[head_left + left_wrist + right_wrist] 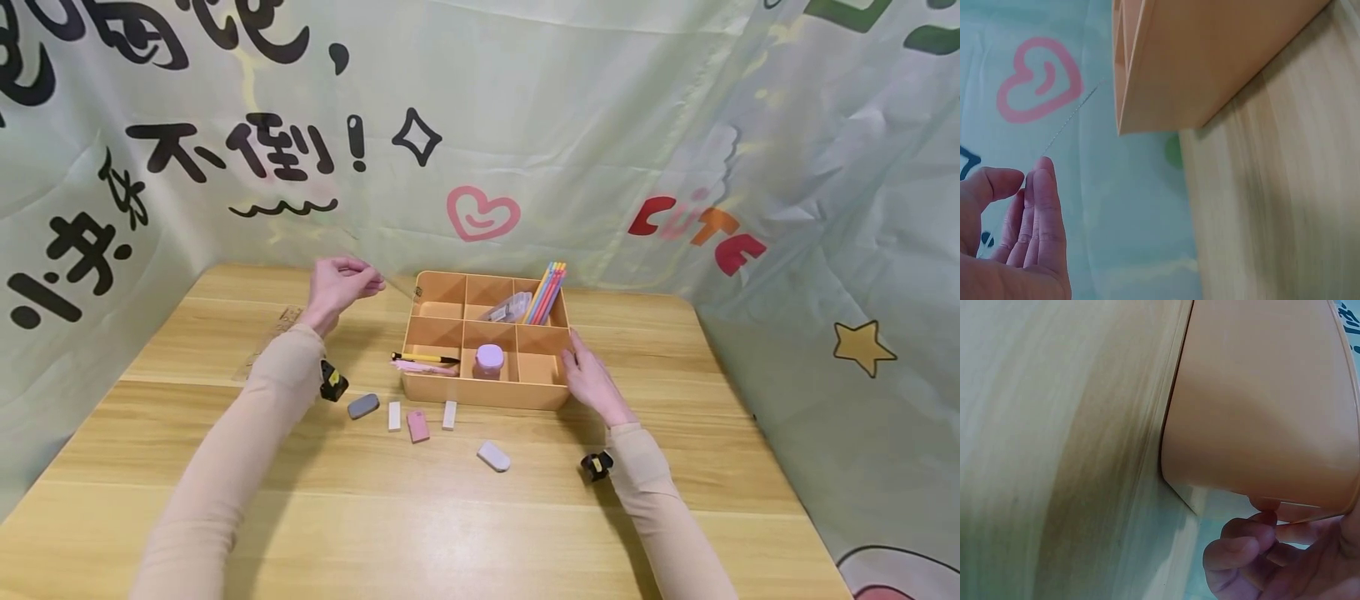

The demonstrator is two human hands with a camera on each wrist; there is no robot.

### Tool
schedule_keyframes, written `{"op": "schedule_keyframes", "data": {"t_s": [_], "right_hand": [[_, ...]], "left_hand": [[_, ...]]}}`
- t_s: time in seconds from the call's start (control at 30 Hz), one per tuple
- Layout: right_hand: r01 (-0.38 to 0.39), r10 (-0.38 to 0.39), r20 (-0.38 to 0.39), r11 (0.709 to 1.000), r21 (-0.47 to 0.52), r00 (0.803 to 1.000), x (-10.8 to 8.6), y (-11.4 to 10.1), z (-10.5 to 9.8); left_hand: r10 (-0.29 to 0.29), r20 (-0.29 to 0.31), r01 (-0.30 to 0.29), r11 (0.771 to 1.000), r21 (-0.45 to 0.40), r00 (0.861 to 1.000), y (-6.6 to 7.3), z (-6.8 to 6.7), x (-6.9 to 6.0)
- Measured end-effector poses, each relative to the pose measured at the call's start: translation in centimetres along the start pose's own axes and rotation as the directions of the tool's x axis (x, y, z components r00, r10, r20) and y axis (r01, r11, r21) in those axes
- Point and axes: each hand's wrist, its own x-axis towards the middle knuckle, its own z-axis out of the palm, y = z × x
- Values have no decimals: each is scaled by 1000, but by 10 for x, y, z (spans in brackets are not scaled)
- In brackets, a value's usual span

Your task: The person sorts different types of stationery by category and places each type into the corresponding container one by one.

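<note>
In the head view, an orange-tan desk organizer [480, 394] with several compartments stands at the table's middle. My right hand [592, 385] grips its right wall; in the right wrist view my curled fingers [1235, 550] touch the wall. Left of the organizer, my raised left hand [341, 287] pinches a thin, speckled clear strip [1072, 116], seen almost edge-on and too faint to name. The organizer holds coloured pencils [546, 296], a clear case [510, 307], a purple-lidded jar [489, 358], a yellow pencil [423, 358] and pink pens [427, 367].
Before the organizer lie a grey eraser [363, 406], two small white blocks, a pink eraser [417, 426] and a white eraser [493, 456]. A clear sheet or ruler with brown marks [287, 317] lies partly behind my left forearm. Printed cloth [570, 167] hangs behind the wooden table [420, 533].
</note>
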Motion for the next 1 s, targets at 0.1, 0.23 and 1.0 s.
{"op": "schedule_keyframes", "data": {"t_s": [0.1, 0.23, 1.0], "right_hand": [[0, 0, 5, 1000, -1, 1000, 0, 0, 0], [-8, 8, 9, 1000, 1, 1000, 0, 1, -1], [3, -3, 1, 1000, 6, 1000, 0, 1, 0]], "left_hand": [[-12, 17, 12, 1000, 22, 1000, -2, 7, 0], [-18, 22, 17, 999, 50, 1000, -4, 15, 2], [-153, 247, 106, 976, 192, 957, -13, 25, 4]]}}
